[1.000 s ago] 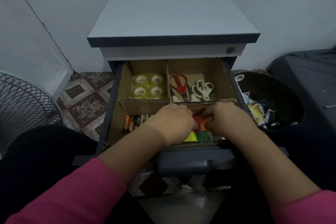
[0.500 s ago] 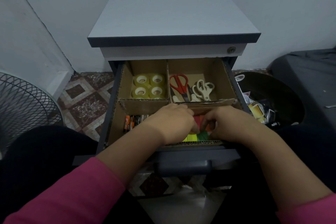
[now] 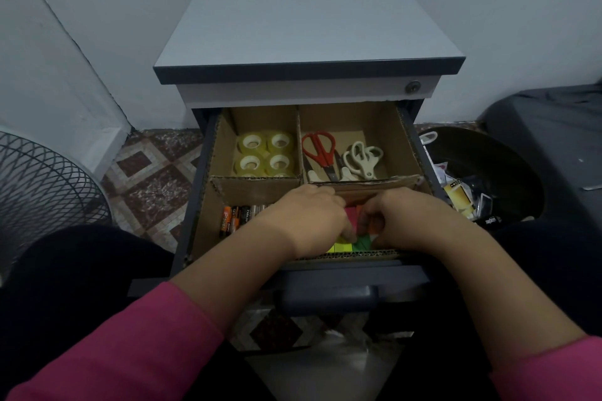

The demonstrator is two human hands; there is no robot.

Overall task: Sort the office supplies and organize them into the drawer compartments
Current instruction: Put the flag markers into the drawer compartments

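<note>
1. The left hand (image 3: 309, 218) reaches into the front right compartment of the open drawer (image 3: 198, 205), fingers bent down onto the coloured sticky notes (image 3: 351, 238); its fingertips are hidden, so whether it pinches them cannot be told.
2. The right hand (image 3: 413, 221) sits just beside it in the same compartment, fingers curled in around the pink and orange pads, thumb side touching them.
3. Green and yellow pads show below and between the two hands, against the front cardboard wall.
4. Batteries (image 3: 237, 216) lie in the front left compartment, near the left wrist.
5. Four tape rolls (image 3: 265, 153) fill the back left compartment; red scissors (image 3: 321, 150) and white scissors (image 3: 363, 158) lie in the back right one.
6. The cabinet (image 3: 309, 16) stands against a white wall, its grey top bare, on a patterned tile floor (image 3: 150, 179).
7. A wire mesh basket (image 3: 42, 192) stands to the left; a dark bin (image 3: 498, 169) with packaging sits close to the drawer's right side.
8. Cardboard dividers crowd both hands; the open floor lies to the left.
</note>
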